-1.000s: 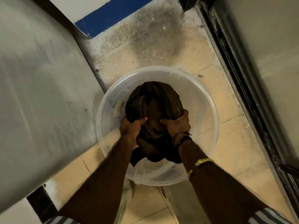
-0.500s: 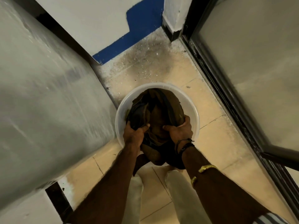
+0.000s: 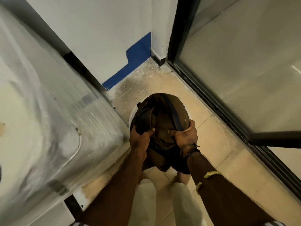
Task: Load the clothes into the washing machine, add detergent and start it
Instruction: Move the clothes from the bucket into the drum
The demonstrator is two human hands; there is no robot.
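Left hand (image 3: 139,138) and right hand (image 3: 186,136) each grip a fistful of clothes (image 3: 162,116), bundled above the basin (image 3: 132,113) so nothing drops. Washing machine (image 3: 48,119) is beside it.

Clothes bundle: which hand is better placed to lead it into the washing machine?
Left, probably. The left hand grips the clothes bundle on the side nearest the washing machine, which stands to the person's left; the right hand grips the far side and would have to cross over.
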